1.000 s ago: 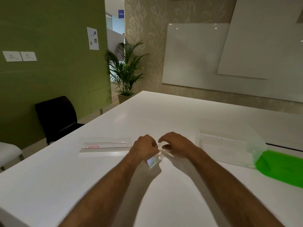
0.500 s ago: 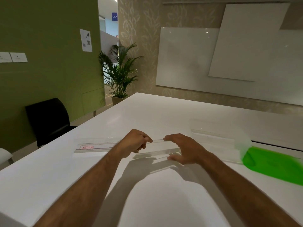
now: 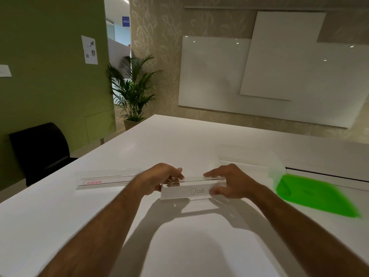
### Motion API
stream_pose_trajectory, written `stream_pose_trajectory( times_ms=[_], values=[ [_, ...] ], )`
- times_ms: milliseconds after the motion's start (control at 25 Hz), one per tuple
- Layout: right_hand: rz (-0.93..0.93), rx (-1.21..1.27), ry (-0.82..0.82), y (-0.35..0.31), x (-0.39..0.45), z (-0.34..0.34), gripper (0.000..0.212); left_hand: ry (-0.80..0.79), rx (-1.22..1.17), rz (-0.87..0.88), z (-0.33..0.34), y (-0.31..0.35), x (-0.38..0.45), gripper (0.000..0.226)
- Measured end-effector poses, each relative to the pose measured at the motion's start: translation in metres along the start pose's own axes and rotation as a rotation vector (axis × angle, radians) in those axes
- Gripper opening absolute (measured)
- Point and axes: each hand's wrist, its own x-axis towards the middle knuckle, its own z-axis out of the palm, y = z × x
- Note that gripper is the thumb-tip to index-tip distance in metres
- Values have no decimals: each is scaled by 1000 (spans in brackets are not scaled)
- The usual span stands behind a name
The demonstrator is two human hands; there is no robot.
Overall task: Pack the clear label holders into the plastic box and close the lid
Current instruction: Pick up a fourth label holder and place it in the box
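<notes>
Since half a second ago the clear label holder (image 3: 186,191) has tilted up to show its handwritten card, left hand (image 3: 159,179) and right hand (image 3: 229,181) each keeping a closed grip on an end above the bench (image 3: 179,140), plastic box (image 3: 249,158) at 2 o'clock.

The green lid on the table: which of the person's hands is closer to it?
Right. The right hand grips the label holder's end just left of the green lid; the left hand holds the far end, farther away.
</notes>
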Motion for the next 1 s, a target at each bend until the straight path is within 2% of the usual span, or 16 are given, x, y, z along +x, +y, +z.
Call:
stream_pose_trajectory(
  times_ms=[200,320,560,640,880,1000],
  values=[
    [55,39,-22,8,-15,-6,51,-67,231,51,8,5,8,65],
    [75,100,-23,13,-23,-11,50,-66,365,72,21,12,6,75],
    [132,183,11,29,-40,-20,48,-124,657,210,41,24,11,61],
    [155,188,27,33,-46,-29,50,-87,743,290,47,28,12,52],
    [180,96,100,48,-53,-75,50,5,787,526,61,62,27,56],
    [189,9,120,58,-51,-98,48,10,794,634,70,85,33,45]
  ],
)
